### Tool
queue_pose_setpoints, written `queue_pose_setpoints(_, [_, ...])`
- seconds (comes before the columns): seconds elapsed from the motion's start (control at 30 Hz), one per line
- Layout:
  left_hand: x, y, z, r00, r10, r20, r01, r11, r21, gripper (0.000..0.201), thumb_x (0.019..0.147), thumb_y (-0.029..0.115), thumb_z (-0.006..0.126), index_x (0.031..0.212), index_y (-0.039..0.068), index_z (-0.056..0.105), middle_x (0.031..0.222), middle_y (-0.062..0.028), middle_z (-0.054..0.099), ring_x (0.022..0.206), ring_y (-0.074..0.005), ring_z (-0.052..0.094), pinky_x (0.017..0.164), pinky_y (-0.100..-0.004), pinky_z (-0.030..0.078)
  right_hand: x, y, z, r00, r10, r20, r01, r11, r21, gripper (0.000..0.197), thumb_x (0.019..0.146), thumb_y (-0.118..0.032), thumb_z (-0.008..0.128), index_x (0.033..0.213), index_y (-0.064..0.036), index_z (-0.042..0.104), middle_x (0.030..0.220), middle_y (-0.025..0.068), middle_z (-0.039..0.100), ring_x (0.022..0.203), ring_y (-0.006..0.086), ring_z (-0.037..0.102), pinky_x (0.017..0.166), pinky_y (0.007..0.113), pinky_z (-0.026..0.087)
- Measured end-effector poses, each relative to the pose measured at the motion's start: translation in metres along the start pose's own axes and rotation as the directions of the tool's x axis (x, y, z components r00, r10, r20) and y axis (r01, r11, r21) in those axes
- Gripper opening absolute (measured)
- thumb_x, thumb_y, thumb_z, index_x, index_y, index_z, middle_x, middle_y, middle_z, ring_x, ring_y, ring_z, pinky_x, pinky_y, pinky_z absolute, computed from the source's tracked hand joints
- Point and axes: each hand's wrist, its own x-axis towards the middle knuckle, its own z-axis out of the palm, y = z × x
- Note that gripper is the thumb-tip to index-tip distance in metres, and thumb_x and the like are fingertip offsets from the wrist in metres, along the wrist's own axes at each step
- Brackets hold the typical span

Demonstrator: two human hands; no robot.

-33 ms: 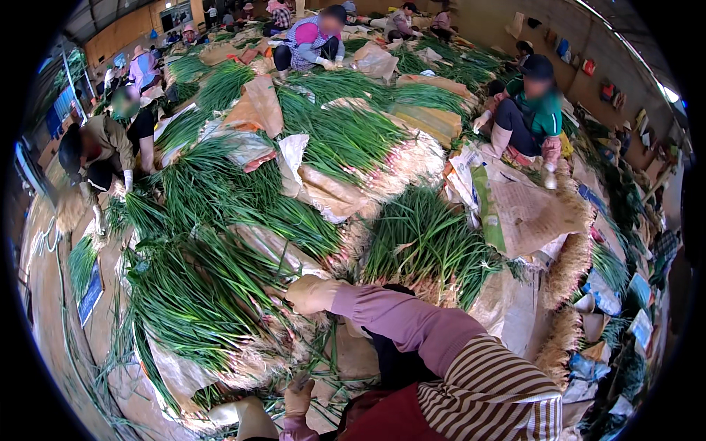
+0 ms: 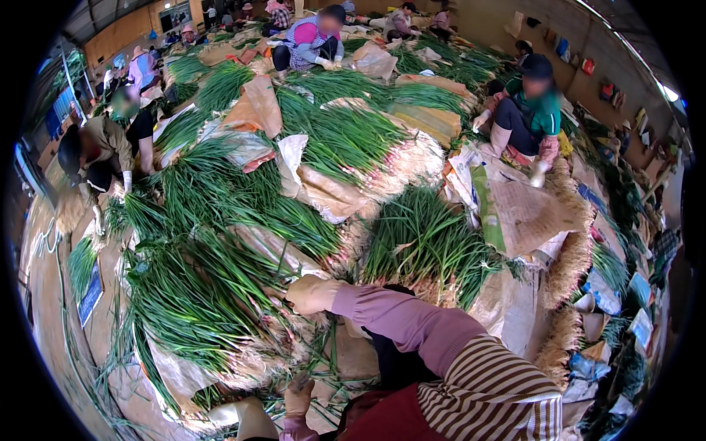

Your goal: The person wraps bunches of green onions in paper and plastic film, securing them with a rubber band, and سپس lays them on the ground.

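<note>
Reaching forward on my purple-sleeved arm, my right hand (image 2: 310, 294), in a pale, soiled glove, is closed at the right edge of a large heap of spring onions (image 2: 198, 294). A few stalks run to its fingers. The heap's green leaves point up and left, with pinkish stems and pale roots (image 2: 254, 360) toward me. Low in the picture, my left hand (image 2: 298, 398), also gloved with darkened fingertips, is held just below the roots. Its fingers look apart, with nothing visible in them. Loose green leaves lie around it.
Another spring onion bundle (image 2: 419, 242) stands ahead on the right, beside brown woven sacks (image 2: 526, 213). Further heaps fill the floor beyond. A co-worker in green (image 2: 540, 110) crouches at the right; another person (image 2: 103, 151) bends over onions at the left. A root-edged row (image 2: 566, 287) runs along the right.
The gloved hand of the co-worker in green has shifted slightly to the left. Both of my hands look unmoved.
</note>
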Motion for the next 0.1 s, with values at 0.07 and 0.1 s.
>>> queue_pose_setpoints(0.07, [0.0010,0.0092,0.0037,1.000,-0.009,0.014,0.008,0.997,0.079,0.043,0.077,0.014,0.062,0.114,-0.003,0.050,0.103,-0.0138,0.059,0.091,-0.0187,0.058,0.078,-0.0273,0.046,0.0038,0.0111,0.0088,0.999,0.030,0.014,-0.030,1.000,-0.001,0.026,0.069,-0.018,0.057,0.084,0.0012,0.064,0.083,0.0195,0.062,0.077,0.0347,0.061,0.069,0.041,0.048])
queue_pose_setpoints(0.1, [0.0023,0.0046,0.0059,0.999,-0.035,-0.004,0.035,0.999,-0.030,0.044,0.076,0.014,0.063,0.114,-0.003,0.050,0.104,-0.0151,0.059,0.094,-0.0195,0.057,0.081,-0.0273,0.045,0.0074,0.0145,0.0122,0.999,0.041,0.018,-0.041,0.999,-0.001,0.026,0.069,-0.019,0.057,0.084,0.0007,0.064,0.085,0.0191,0.062,0.078,0.0348,0.061,0.070,0.041,0.048])
